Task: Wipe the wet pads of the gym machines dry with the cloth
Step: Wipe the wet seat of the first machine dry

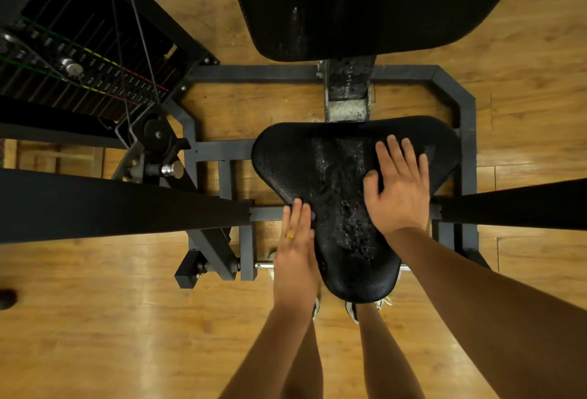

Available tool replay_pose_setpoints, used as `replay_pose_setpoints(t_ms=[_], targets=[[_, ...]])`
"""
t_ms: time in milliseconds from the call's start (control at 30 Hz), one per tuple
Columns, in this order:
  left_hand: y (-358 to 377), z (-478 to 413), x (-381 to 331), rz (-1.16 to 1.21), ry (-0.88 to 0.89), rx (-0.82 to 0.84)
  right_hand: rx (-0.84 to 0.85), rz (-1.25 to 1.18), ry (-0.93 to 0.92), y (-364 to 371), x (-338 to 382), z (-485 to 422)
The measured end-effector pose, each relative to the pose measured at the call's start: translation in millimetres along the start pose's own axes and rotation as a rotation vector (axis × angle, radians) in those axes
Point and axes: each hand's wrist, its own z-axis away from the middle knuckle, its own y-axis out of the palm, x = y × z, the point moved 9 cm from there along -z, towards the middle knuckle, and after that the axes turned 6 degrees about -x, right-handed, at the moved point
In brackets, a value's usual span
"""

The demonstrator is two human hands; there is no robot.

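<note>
Wet seat pad (317,176), right hand (400,188) spread flat on its right side, left hand (297,246) against its left edge, fingers straight together.

Wooden floor (95,335), machine frame (467,106) on it

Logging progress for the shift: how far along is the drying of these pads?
Nothing looks dry yet. The seat pad carries droplets down its middle, the back pad shows wet streaks. In hand: the right hand lies flat on the seat, the left hand at its edge; no cloth clearly shows. Both pads remain to wipe.
</note>
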Motion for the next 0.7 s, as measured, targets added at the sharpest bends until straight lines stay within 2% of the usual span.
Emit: replay_pose_setpoints(t_ms=[167, 267, 400, 567, 700], targets=[[-19, -67, -1, 0.034, -0.055, -0.092, -0.004, 0.008, -0.006, 2, 0, 0], [-14, -95, -16, 0.017, 0.03, -0.085, -0.003, 0.007, -0.006, 2, -2, 0], [13, -50, -20, -0.064, 0.082, -0.074, -0.004, 0.012, -0.006, 1, 0, 0], [27, 42, -13, 0.01, 0.032, -0.103, 0.007, 0.012, -0.004, 2, 0, 0], [25, 41, -16, -0.03, 0.094, -0.096, -0.001, 0.015, -0.003, 2, -1, 0]])
